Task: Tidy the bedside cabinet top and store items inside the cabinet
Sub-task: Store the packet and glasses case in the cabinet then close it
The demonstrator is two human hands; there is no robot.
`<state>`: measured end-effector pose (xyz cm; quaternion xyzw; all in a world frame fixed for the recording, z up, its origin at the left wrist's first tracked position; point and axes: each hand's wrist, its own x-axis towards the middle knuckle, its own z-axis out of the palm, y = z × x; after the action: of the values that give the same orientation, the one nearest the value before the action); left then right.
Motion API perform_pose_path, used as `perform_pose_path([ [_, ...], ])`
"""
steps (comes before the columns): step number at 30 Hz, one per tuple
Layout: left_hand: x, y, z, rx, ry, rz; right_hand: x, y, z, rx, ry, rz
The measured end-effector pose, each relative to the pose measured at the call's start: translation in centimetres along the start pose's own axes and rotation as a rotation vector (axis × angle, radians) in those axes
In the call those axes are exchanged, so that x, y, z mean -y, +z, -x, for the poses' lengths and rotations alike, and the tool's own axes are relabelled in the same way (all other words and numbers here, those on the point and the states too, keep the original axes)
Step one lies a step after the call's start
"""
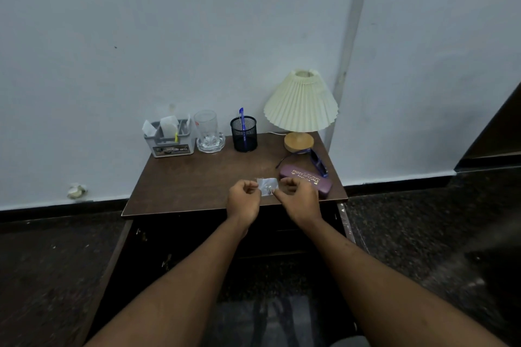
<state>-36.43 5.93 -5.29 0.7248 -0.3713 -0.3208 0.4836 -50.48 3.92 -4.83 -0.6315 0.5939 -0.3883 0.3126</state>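
Head view, hands (270,200) pinching clear packet (267,186), contents indistinct

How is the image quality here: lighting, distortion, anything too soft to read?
Head view: dim, flat light; wide-angle bending bows the wall seam; the clear packet between left hand and right hand is too soft to identify; floor lower right smears.

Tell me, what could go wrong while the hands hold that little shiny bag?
1. Both hands, left hand and right hand, pinch the small clear packet near the cabinet top's front edge; if it slips, it may fall to the dark floor.
2. The purple glasses lie loose beside the glasses case, close to the right hand; a bump could knock them off the side.
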Motion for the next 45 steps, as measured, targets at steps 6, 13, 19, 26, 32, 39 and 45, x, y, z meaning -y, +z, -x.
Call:
perform_pose_path([
  [6,-0.2,0.9,-1.4,0.008,0.017,-0.091,-0.1,0.2,-0.7,0.047,-0.06,0.125],
  [13,0.6,1.9,-2.5,0.041,0.004,-0.112,-0.3,0.7,-1.3,0.108,-0.099,0.195],
  [19,0.9,1.6,-3.4,0.081,-0.015,-0.127,-1.4,1.5,-1.4,0.105,-0.116,0.254],
  [26,0.4,2.0,-5.5,0.103,-0.018,-0.277,-2.0,2.5,-1.7,0.128,-0.234,0.507],
  [32,-0.3,2.9,-6.2,0.087,-0.033,-0.298,-2.4,3.2,-1.3,0.155,-0.296,0.643],
  [39,-0.4,2.8,-5.8,-0.006,-0.093,-0.198,-2.6,3.2,-1.1,0.156,-0.293,0.648],
  [45,0.3,1.4,-5.0,0.029,-0.187,0.045,-1.8,2.6,-1.4,0.175,-0.225,0.497],
])
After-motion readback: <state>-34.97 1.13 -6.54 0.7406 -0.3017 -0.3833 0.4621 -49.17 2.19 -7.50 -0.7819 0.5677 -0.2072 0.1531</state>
